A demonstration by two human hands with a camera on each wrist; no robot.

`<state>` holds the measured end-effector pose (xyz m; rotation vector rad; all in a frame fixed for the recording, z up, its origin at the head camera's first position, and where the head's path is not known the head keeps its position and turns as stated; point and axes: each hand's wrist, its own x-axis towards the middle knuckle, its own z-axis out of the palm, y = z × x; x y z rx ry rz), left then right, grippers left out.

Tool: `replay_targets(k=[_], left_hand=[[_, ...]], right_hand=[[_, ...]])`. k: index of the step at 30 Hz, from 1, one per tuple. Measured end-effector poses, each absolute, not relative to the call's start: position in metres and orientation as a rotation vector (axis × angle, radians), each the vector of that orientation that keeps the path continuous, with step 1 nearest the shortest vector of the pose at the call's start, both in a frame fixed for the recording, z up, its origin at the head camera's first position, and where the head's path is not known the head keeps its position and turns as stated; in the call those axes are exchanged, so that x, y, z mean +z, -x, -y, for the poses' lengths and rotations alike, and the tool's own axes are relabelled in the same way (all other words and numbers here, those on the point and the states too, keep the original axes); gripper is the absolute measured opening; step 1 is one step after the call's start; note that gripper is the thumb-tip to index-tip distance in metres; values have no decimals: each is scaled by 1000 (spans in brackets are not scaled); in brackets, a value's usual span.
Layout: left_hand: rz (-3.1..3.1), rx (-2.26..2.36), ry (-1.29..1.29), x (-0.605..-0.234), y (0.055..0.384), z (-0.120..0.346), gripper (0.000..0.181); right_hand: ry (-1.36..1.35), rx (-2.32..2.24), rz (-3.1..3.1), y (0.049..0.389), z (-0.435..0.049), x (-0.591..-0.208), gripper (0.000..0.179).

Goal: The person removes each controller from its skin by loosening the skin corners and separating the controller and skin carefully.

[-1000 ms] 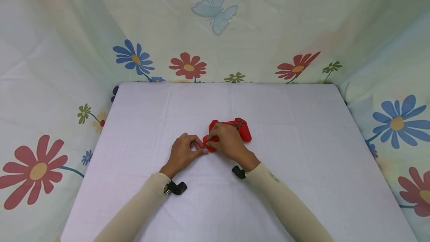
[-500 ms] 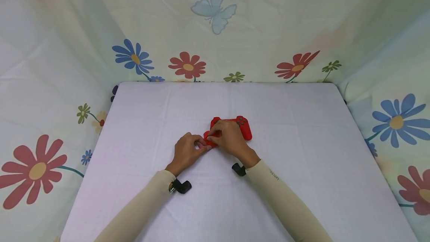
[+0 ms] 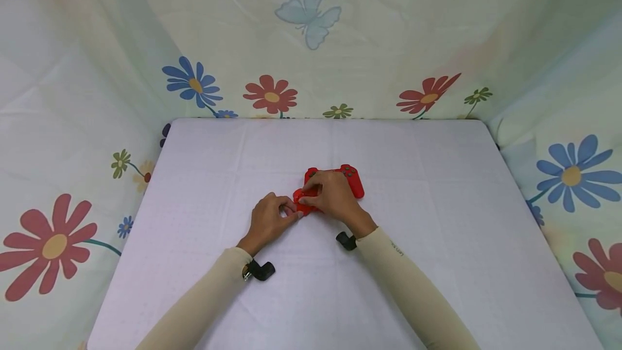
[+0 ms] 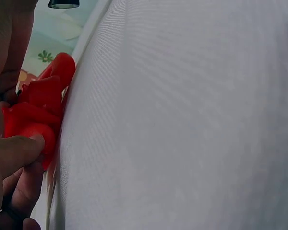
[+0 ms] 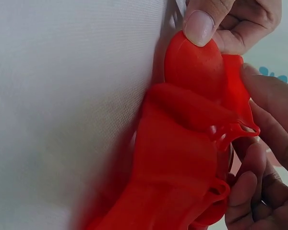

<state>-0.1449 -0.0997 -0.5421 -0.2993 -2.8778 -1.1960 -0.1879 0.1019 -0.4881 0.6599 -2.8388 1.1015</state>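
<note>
A red game controller (image 3: 355, 182) with dark buttons lies near the table's middle, its left half behind my right hand (image 3: 335, 199). A soft red rubbery cover (image 5: 175, 148) with cut-out loops is folded back over its near side in the right wrist view. My left hand (image 3: 269, 217) pinches a rounded red end (image 5: 194, 62), which looks like the controller's grip, with the thumb on top. At the cover's edge, my right thumb and forefinger pinch the red rubber. In the left wrist view, the bunched cover (image 4: 41, 98) stands above my left thumb.
A white cloth covers the table (image 3: 437, 204). Curtains (image 3: 369, 26) printed with flowers and a butterfly hang behind it and on both sides. A black wrist camera (image 3: 261, 270) sits on my left wrist and another camera (image 3: 346, 241) on my right.
Over the last second, the controller has shifted slightly away from me. My left hand has moved a little right and stays at the red end; my right hand keeps pinching the cover.
</note>
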Motion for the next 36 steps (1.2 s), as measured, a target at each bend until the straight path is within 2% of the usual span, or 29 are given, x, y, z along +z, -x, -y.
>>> replay_targets(k=[10,17,22,36], left_hand=[[2868,-1210,284,-544,142,103,16],[2874,-1214,283,-544,141,105,15],[2874,-1201,303,-543,140,106,15],[2900,-1242,297,-542,138,112,15]], right_hand=[[-673,1087,2931,191,-101,-487,10],[-631,1209,2979,195,-103,-487,16],[-662,1132,3012,195,-101,-489,22],[-590,1144,2968,194,-97,-487,8]])
